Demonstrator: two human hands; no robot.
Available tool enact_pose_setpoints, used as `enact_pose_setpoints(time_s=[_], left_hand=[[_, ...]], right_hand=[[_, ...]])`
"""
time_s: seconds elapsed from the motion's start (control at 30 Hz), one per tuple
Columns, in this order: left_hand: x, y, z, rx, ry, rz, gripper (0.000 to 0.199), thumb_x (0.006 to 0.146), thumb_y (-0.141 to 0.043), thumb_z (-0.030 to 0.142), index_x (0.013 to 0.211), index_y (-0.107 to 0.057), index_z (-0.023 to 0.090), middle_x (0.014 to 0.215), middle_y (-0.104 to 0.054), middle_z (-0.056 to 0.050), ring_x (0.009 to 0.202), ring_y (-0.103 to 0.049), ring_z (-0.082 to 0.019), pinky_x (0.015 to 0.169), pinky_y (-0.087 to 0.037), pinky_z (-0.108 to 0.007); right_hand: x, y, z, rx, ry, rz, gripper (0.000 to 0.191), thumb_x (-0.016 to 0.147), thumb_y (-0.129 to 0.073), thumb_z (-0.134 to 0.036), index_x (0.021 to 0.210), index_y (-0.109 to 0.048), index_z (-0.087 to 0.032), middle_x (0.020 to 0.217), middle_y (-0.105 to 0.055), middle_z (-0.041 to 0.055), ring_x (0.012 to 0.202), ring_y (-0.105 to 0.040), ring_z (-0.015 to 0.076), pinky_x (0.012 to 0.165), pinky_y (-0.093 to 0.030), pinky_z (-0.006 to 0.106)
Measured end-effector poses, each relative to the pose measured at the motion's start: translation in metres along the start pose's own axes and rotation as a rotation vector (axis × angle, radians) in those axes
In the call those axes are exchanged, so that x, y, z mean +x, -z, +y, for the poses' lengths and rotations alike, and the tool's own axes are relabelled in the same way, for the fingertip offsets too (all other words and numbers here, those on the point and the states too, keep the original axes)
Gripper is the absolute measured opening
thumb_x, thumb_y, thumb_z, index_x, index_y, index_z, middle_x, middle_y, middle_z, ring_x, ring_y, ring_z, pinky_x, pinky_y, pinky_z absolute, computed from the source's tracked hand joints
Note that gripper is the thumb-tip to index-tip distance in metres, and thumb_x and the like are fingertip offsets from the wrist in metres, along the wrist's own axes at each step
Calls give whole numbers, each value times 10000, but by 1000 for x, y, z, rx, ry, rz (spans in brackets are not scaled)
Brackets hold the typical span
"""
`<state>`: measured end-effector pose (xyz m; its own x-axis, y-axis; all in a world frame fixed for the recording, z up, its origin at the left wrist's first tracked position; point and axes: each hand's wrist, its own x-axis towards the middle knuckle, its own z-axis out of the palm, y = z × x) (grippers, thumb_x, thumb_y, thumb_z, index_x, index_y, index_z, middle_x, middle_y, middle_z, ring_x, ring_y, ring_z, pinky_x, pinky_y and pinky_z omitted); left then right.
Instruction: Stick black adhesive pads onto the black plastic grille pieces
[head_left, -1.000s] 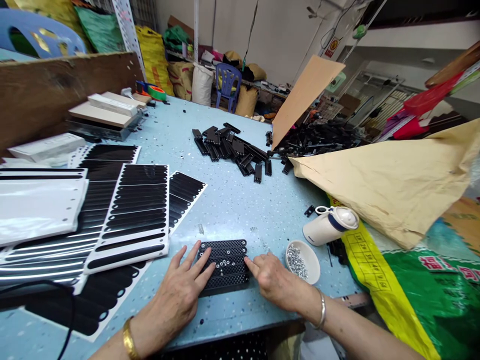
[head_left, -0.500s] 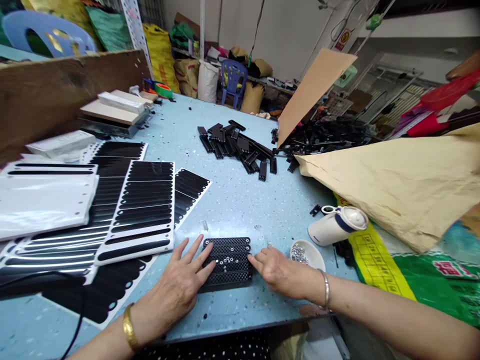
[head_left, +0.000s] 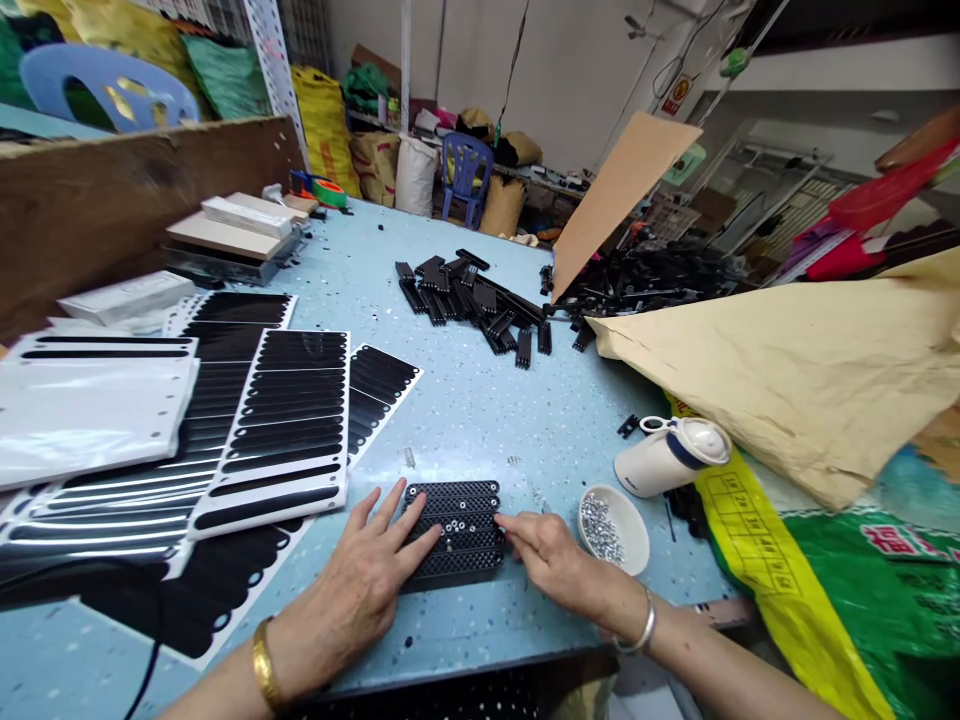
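One white bowl, just right of my right hand, holds loose small silvery metal pieces, with bare wall showing on its right side. White bottle with navy collar, beyond the bowl: lid on, contents hidden, can't tell if it stands or lies.

Perforated black block is under my left fingertips, a few small rings loose on top. Left hand: fingers spread, tips on the block's left part. Right: fingers curled, tips at the block's right end; can't tell if they pinch anything.

Writing: bottle mark too small to read. Green-and-yellow bag, far right of my fingers, carries a numbered grid and red-and-white characters, not legible to me.

Edges: near table edge runs just this side of my hands. Left side is tight, sheets of black strips near my left fingers. Clear tabletop ahead of both hands, up to the black parts heap.
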<state>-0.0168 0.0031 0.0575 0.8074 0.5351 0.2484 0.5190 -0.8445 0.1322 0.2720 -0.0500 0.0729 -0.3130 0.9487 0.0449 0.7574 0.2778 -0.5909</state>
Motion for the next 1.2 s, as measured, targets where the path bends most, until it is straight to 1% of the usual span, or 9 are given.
enact_pose_setpoints(time_s=[0.17,0.27,0.4,0.6,0.67,0.8,0.97,1.13,1.2], left_hand=[[-1,0,-1,10,17,-19,740,678,-432,-53,1364,-525,208,1469,-478,-116,1437,-235,-376,1085,-278,-611],[-1,1,-1,12,21,-15,728,691,-438,-47,1362,-532,220,1470,-476,-119,1433,-246,-377,1081,-286,-606],[1,3,1,-15,61,-12,682,700,-467,-20,1332,-568,217,1460,-479,-146,1425,-259,-388,1083,-278,-607],[-2,-2,1,-57,81,1,643,721,-499,32,1325,-584,235,1460,-471,-162,1420,-260,-405,1087,-260,-611],[-4,-4,0,-47,85,8,663,715,-497,26,1336,-572,247,1464,-466,-157,1418,-260,-408,1083,-260,-615],[-10,-1,-2,6,81,12,731,684,-473,-19,1360,-542,250,1463,-456,-159,1408,-275,-414,1070,-266,-634],[-18,11,-8,92,81,-11,800,672,-433,-69,1399,-490,260,1451,-460,-159,1405,-288,-405,1052,-306,-619],[-24,11,-14,68,116,-11,783,691,-452,-35,1393,-491,308,1462,-468,-112,1417,-272,-401,1055,-303,-620],[-26,7,-15,19,117,-11,778,708,-435,-38,1411,-467,294,1462,-481,-102,1405,-314,-376,1056,-317,-606]], right_hand=[[5,2,-4,175,-105,34,362,902,-426,-116,1151,-686,-148,725,-709,41,622,-661,157,671,-565,305],[2,2,-2,161,-67,90,368,916,-405,-124,1180,-661,-140,787,-717,61,616,-661,151,655,-567,298],[-3,5,-5,-132,120,47,432,898,-358,-59,1261,-591,-90,822,-696,109,740,-645,207,699,-556,354],[0,10,-24,-567,247,-239,576,741,-409,31,1308,-500,76,869,-670,212,746,-603,274,669,-525,448],[2,11,-27,-548,226,-259,557,751,-416,29,1297,-514,68,877,-676,210,754,-605,265,676,-523,424],[-2,8,-21,-406,154,-152,488,840,-375,5,1296,-546,-32,879,-690,141,798,-615,229,718,-528,361],[-10,-6,-12,-313,181,-43,517,866,-390,-24,1374,-472,-64,818,-670,112,739,-594,211,691,-529,350],[-8,-9,-10,-243,182,-36,495,891,-374,-43,1371,-483,-96,770,-654,84,681,-575,196,653,-524,335],[-8,-7,-10,-233,175,-32,488,892,-388,-48,1367,-490,-97,774,-653,86,691,-579,197,659,-523,331]])
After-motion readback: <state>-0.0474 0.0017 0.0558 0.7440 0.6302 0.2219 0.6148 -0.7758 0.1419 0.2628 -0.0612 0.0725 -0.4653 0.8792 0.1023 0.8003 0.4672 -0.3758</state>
